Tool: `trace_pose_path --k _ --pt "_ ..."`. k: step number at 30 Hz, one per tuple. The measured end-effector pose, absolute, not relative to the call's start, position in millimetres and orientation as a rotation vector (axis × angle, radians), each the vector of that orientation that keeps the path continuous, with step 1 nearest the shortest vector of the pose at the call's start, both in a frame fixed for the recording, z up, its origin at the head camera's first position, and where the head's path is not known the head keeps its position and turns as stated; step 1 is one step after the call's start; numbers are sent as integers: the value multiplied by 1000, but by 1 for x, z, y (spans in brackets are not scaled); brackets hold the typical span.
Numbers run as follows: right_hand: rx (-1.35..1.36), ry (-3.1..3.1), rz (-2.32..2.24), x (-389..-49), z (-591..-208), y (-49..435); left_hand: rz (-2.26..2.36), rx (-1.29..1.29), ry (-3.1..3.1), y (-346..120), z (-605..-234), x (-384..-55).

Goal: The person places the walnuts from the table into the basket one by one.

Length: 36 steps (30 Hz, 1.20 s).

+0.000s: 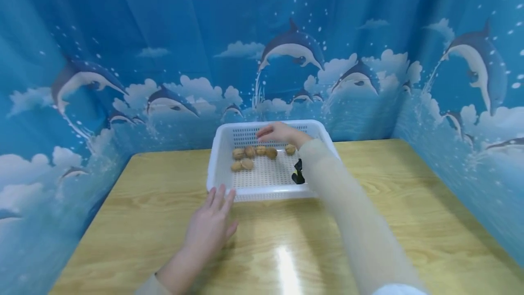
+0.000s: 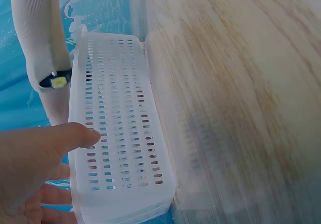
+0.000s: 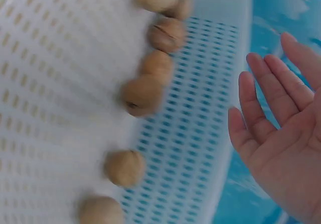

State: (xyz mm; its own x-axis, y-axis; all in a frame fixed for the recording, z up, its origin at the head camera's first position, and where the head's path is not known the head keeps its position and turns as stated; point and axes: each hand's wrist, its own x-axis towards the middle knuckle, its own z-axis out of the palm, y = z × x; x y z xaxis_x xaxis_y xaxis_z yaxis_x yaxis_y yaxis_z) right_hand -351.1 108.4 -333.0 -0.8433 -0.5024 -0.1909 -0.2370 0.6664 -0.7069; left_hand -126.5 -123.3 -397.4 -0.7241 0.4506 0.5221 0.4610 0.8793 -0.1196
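Note:
A white perforated plastic basket [image 1: 262,191] stands on the table and holds several walnuts [image 1: 249,151]. Most of them lie toward its left and back side, as the walnuts [image 3: 143,96] in the right wrist view also show. My left hand [image 1: 209,222] is at the basket's front left corner, fingers extended to the rim; whether they touch it I cannot tell. Its thumb [image 2: 75,136] appears in front of the perforated wall. Over the back part of the basket is my right hand [image 1: 280,132], palm bare and fingers loosely extended. The right forearm hides the basket's right part.
The wood-grain table [image 1: 163,204] extends around the basket. Behind it and at both sides hangs a blue dolphin-print curtain [image 1: 204,35], close to the basket's back edge. A black strap with a yellow part [image 2: 57,81] is around the right wrist.

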Motion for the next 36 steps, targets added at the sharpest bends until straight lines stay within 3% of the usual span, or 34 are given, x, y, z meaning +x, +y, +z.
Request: trace_pose_path --k 8,18,36 --pt "-655 2480 -1101 -329 -292 143 -35 -649 -2521 -124 -396 -126" --pt "-631 2467 -1101 -291 -278 189 -30 -657 -2537 -124 -394 -127" --pt "-406 2568 -1230 -206 -327 293 -48 -669 -2534 -125 -395 -128"
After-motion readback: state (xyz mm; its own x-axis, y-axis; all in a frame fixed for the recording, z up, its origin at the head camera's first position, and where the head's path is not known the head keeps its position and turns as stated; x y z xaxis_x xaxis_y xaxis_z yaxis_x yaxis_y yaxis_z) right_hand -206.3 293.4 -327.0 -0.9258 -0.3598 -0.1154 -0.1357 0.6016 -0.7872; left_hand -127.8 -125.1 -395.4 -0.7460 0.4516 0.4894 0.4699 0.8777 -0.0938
